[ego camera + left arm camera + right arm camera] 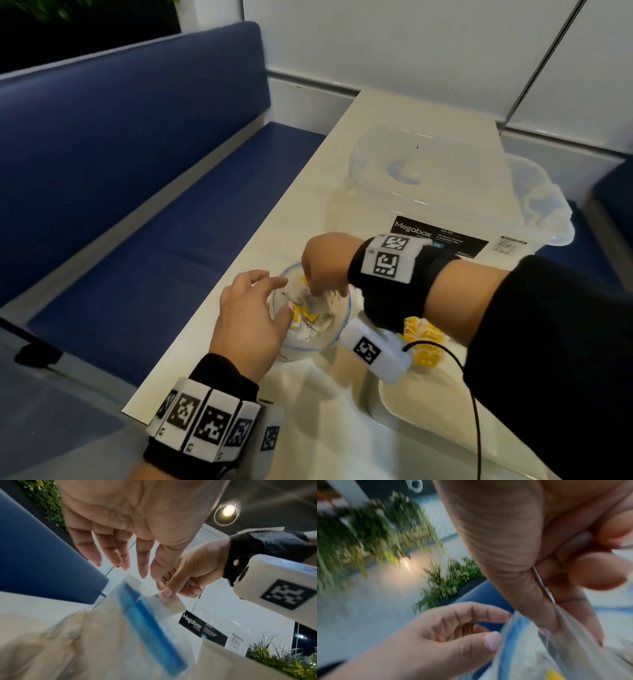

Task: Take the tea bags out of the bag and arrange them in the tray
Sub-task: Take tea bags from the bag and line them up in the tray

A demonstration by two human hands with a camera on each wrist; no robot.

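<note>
Fingers of the right hand (325, 263) are pinching the far rim of the bag (337, 329), low centre of the head view on the worktop (342, 144). Left hand (251, 308) is hovering wide at the near rim, holding nothing. Tea bags (308, 313) are lying inside; more (423, 337) are showing right of it. One-sided pulling could tip the bag and spill them.

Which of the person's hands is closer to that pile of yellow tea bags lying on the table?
The right. The right hand pinches the clear bag's rim, its wrist just above the yellow tea bags. The left hand is at the bag's far side, further from them.
</note>
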